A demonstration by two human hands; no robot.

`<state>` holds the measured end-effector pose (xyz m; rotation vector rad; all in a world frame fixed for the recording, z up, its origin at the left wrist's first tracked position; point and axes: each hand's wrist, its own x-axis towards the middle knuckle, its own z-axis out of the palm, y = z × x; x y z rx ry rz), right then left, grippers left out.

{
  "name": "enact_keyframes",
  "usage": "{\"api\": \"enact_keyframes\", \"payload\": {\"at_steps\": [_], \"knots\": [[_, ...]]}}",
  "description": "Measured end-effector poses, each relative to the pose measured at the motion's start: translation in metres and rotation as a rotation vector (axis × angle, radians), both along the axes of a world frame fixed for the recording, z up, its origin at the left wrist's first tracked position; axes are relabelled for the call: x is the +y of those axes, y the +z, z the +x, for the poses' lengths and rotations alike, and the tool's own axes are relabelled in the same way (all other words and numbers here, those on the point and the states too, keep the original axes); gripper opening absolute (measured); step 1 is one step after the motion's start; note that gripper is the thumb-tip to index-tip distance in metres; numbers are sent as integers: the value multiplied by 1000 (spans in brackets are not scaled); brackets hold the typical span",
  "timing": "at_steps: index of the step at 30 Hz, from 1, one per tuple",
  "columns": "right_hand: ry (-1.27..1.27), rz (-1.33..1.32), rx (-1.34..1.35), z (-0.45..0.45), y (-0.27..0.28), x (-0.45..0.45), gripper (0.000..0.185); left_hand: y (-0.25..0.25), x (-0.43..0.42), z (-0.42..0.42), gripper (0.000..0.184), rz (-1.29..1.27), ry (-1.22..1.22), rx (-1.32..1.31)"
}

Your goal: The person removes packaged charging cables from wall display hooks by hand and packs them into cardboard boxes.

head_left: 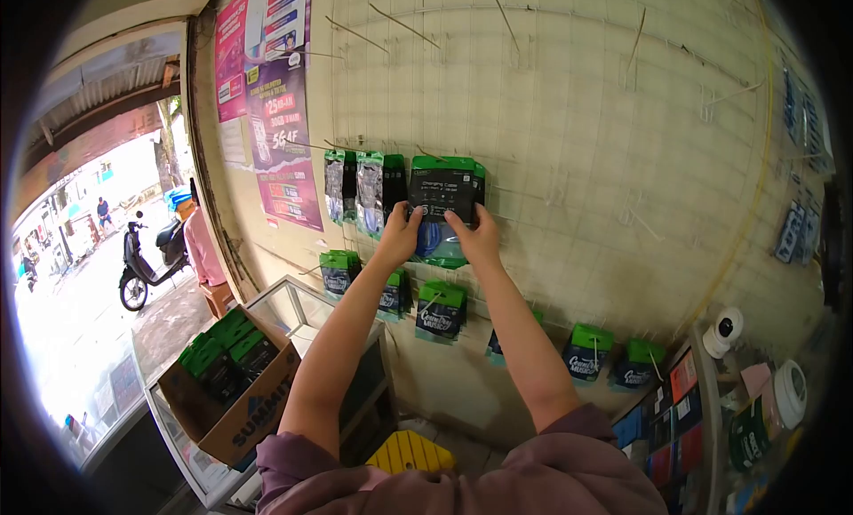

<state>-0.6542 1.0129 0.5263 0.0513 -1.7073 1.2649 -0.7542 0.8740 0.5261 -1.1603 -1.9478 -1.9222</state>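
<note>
A green and black charging cable packet [442,188] is up against the wire wall grid, its blue cable showing through the clear lower part. My left hand [402,238] grips its left side, thumb across the front. On the right side my right hand [480,238] holds it the same way. Another packet's green edge shows just behind it. A hook pokes out above its top; whether the packet hangs on that hook I cannot tell. To the left hang more cable packets [380,195] on hooks. Below are several small green and navy packets [440,312].
Bare hooks [404,24] stick out of the grid [569,97] above. A cardboard box [209,417] of green packets stands on a glass counter [298,306] at left. A yellow stool [410,453] is below me. Shelves with goods [684,417] stand at right. A scooter [151,257] is outside.
</note>
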Motion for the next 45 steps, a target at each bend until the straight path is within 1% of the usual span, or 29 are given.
{"api": "enact_keyframes", "payload": {"at_steps": [1,2,5,7,9,11,12,13,15,16,17,18,19,20,24,26,28,30,33,34,35,37,38,39,40,41,42,44,45], "knots": [[16,-22,-83,6,8,-5,64,3,-1,1,48,-10,-19,-20],[21,-19,-78,6,9,-8,64,6,-4,1,48,-7,-14,-16],[99,-3,4,10,7,-25,65,11,-24,13,49,40,-43,0],[138,31,79,22,15,-41,66,24,-46,31,50,-27,-26,-84],[146,83,86,35,29,-56,67,34,-64,39,47,-3,18,-52],[370,-29,106,48,45,-75,63,56,-91,58,44,-79,-60,-90],[403,-32,93,62,55,-89,57,59,-97,60,45,-9,-118,-128],[411,-33,92,70,63,-98,57,67,-106,67,45,-8,-110,-129],[427,-35,85,76,71,-112,53,83,-126,78,45,-144,-29,-103],[439,-38,78,71,71,-115,53,84,-130,73,46,-132,-30,-90],[449,-30,150,64,71,-118,51,87,-136,73,46,-131,-17,-100],[462,-22,223,57,72,-122,49,93,-141,77,46,-152,-12,-47],[478,-30,213,54,73,-127,49,98,-147,80,46,-178,-4,4],[468,-46,237,54,76,-130,49,101,-150,81,40,-143,-19,21],[514,-88,317,57,84,-156,46,114,-171,78,39,-156,44,73],[556,-76,336,57,86,-169,44,117,-190,85,37,-63,-52,65],[664,-94,284,67,91,-194,43,112,-211,96,38,-8,-45,59],[742,-104,232,59,84,-216,43,109,-242,107,44,29,-98,57],[865,-48,167,42,69,-255,42,87,-293,110,45,57,15,67],[935,-21,157,33,64,-269,41,77,-312,109,50,63,64,48],[1005,5,150,24,59,-284,40,63,-330,105,50,63,98,39],[1078,3,106,3,46,-309,42,38,-364,102,53,143,162,58],[1088,38,33,-14,36,-322,44,32,-382,111,63,83,231,-12],[1094,75,-37,-30,24,-335,46,23,-397,116,63,80,256,-15],[1139,24,-162,-46,9,-351,51,10,-411,118,69,5,340,-35],[1181,6,-212,-65,-12,-368,54,-3,-426,118,76,-71,420,-55],[1235,-3,-250,-77,-30,-384,56,-21,-440,115,76,-72,436,-57],[1298,-17,-290,-96,-68,-416,58,-65,-468,101,85,-196,593,-30],[1334,-9,-381,-105,-88,-429,55,-83,-476,99,85,-200,601,-34]]}}
